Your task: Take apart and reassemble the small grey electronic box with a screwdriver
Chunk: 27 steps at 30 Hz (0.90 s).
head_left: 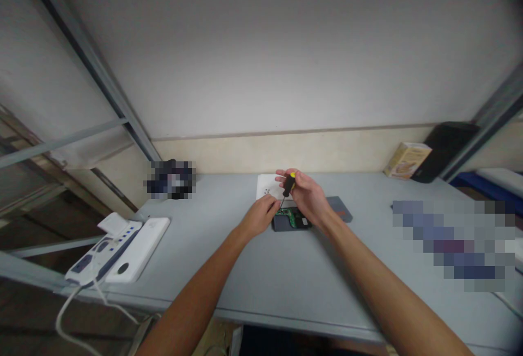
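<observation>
A screwdriver (289,186) with a black and yellow handle slants down in my right hand (307,195), its thin shaft pointing at an opened dark device. Several fingertips of that hand stick out past the handle. My left hand (261,215) is curled at the device's left corner, its fingertips beside the screwdriver's tip; what they pinch, if anything, is hidden. In the device's dark casing (281,226) lies a green circuit board (293,217). A flat grey cover (341,210) rests to the right, partly behind my right wrist. Behind my hands is a white sheet (263,182) with several small dark specks.
A white power strip (104,249) with cables and a white flat box-like device (141,249) occupy the table's left side. A yellow box (407,161) and a black object (447,149) stand back right. Blurred items lie at both sides. Metal frame posts flank the grey table (269,279).
</observation>
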Available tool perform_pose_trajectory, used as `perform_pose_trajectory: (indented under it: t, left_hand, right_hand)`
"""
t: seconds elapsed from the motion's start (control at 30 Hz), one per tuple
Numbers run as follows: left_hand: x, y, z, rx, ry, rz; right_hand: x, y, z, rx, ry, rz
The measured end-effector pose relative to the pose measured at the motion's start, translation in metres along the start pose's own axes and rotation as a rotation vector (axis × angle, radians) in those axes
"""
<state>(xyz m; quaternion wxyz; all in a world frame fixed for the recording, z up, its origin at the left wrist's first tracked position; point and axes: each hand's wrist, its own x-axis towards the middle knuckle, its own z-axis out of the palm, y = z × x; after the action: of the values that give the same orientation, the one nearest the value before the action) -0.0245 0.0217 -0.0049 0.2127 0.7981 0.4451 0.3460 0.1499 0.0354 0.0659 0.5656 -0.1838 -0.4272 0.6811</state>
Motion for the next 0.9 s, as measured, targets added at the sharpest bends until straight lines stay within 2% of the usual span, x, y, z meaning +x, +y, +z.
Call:
perform_pose_trajectory:
  t: [0.27, 0.47, 0.7, 0.9]
  left_hand:
    - [0.001, 0.000, 0.000, -0.020, -0.007, -0.009]
    - [0.000, 0.001, -0.001, -0.005, -0.018, -0.013]
    - [0.000, 0.005, -0.004, -0.034, -0.018, 0.000]
    - [0.000, 0.005, -0.004, -0.013, -0.019, -0.016]
  right_hand:
    - [-0.002, 0.000, 0.005, 0.059, -0.034, -0.013]
    - [0.000, -0.002, -0.001, -0.089, -0.009, -0.062]
    - [0.002, 0.007, 0.000, -0.112, 0.047, -0.125]
    - [0.001, 0.000, 0.000, 0.032, -0.021, 0.011]
